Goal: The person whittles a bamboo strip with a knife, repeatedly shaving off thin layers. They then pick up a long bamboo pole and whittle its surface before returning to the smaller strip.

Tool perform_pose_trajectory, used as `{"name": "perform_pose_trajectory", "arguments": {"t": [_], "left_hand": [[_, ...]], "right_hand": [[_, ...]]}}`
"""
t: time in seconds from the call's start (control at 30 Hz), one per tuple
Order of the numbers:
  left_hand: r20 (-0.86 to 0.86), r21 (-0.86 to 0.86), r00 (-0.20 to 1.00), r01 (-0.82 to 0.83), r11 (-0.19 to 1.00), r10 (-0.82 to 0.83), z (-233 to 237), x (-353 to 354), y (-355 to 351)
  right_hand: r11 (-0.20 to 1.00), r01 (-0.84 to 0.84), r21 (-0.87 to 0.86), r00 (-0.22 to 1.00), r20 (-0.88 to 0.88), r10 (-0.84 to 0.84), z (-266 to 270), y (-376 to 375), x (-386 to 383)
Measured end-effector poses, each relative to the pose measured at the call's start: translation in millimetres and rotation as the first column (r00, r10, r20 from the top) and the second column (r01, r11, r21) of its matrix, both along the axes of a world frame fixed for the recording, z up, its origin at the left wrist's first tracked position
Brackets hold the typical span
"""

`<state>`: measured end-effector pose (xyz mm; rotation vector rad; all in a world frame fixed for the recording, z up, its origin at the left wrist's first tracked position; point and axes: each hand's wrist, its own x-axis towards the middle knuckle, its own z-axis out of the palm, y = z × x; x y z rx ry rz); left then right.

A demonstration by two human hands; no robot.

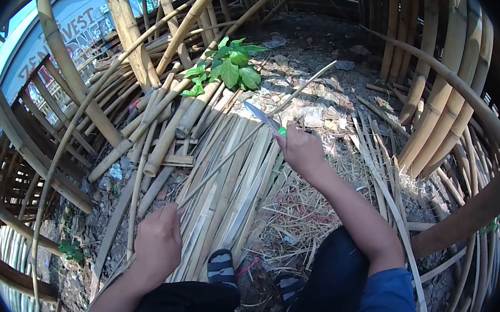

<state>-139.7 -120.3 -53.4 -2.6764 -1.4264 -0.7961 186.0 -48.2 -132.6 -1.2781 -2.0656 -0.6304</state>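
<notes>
My left hand is closed round the near end of a long thin bamboo strip, which slants up and away to the right. In my right hand is a knife with a green handle. Its blade points up and left and crosses over the strip; whether the two touch I cannot tell. Beneath the strip, many split bamboo slats lie side by side on the ground.
Thick bamboo poles stand at the right, with more poles leaning at the left. A leafy green plant is beyond the slats. Shavings cover the ground near my sandalled feet. Long strips lie right of my right arm.
</notes>
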Motion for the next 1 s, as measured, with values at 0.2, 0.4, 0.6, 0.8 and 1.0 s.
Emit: {"name": "perform_pose_trajectory", "arguments": {"t": [0.2, 0.4, 0.6, 0.8, 1.0], "left_hand": [[0.054, -0.004, 0.998, 0.021, 1.0, -0.021, 1.1, -2.2, 6.5], [0.053, 0.026, 0.999, 0.002, 1.0, -0.004, 1.7, -7.2, 0.8], [0.087, 0.002, 0.996, -0.014, 1.0, 0.014, 2.6, -7.4, 4.0], [0.088, -0.024, 0.996, -0.008, 1.0, 0.01, 0.4, -5.5, 4.6], [0.12, 0.051, 0.993, 0.002, 0.999, -0.008, 2.8, -10.0, 3.7]], "right_hand": [[0.958, 0.247, -0.143, 0.891, -0.356, -0.283, -0.1, 23.6, 1.0], [0.605, -0.785, 0.129, -0.449, -0.792, -0.413, 6.8, 24.9, 16.2], [0.995, -0.063, 0.082, 0.534, -0.839, 0.103, 8.6, 17.2, 8.5], [0.944, -0.255, 0.207, 0.962, -0.042, 0.269, 44.3, -31.2, -17.5], [0.901, 0.434, -0.005, 0.825, -0.399, -0.4, 22.7, 20.9, 47.6]]}}
